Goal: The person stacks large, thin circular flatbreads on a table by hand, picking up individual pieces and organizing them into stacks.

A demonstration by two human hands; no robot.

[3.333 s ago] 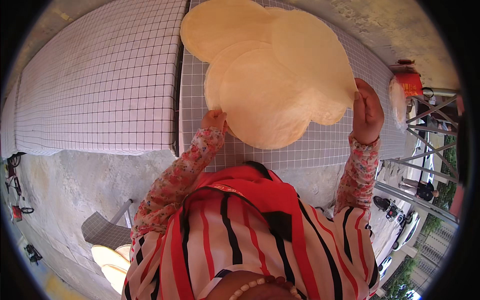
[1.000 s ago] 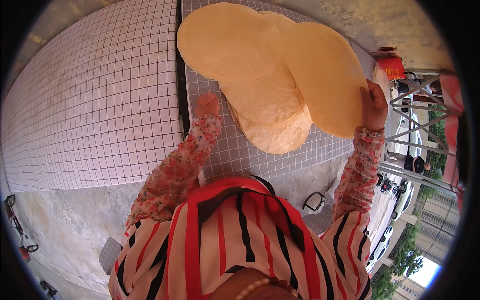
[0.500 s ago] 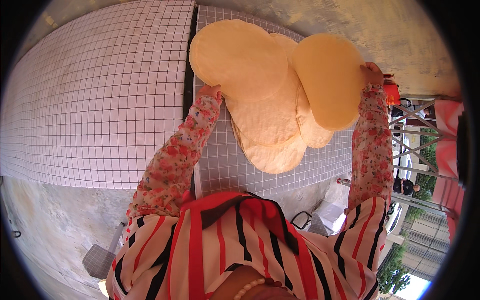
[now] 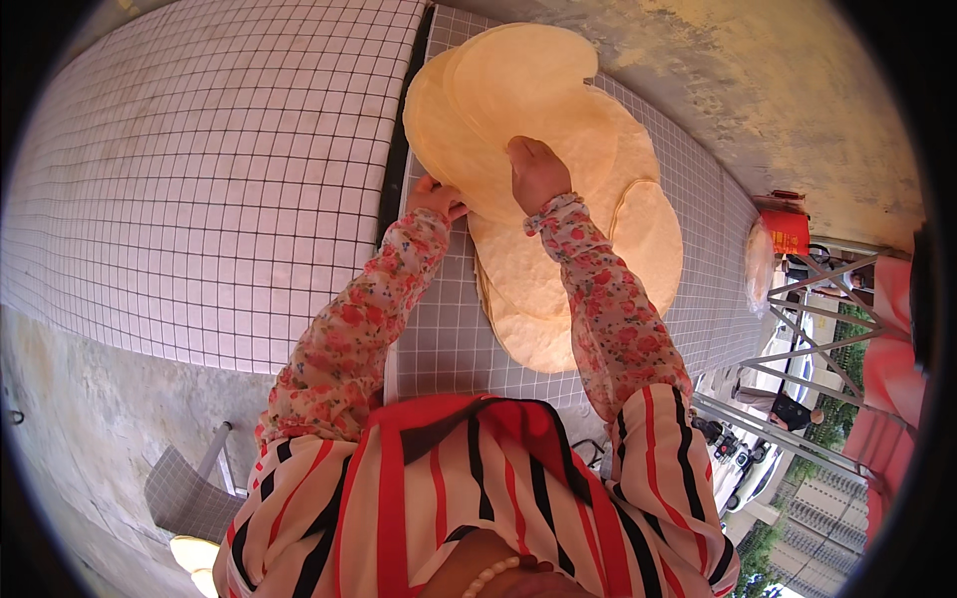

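Thin, round, pale-yellow sheets (image 4: 618, 149) lie in overlapping piles on a grey grid-patterned table top (image 4: 698, 239). My left hand (image 4: 434, 197) is at the left edge of the upper pile, fingers bent and closed at the sheets' rim. My right hand (image 4: 538, 174) is over the middle of that pile, right of my left hand, with curled fingers; what is under its fingertips is hidden. Both forearms are in floral sleeves.
A white checked surface (image 4: 199, 179) adjoins on the left across a dark gap. A red box (image 4: 783, 229), clear plastic bag (image 4: 760, 267) and metal frame (image 4: 817, 299) stand rightward. A person (image 4: 788, 409) and vehicles are beyond. More sheets (image 4: 194, 553) show lower left.
My right hand has moved leftward from the pile's right side onto its middle. The sheet it held at the right now overlaps the upper left pile. My left hand stays at that pile's edge.
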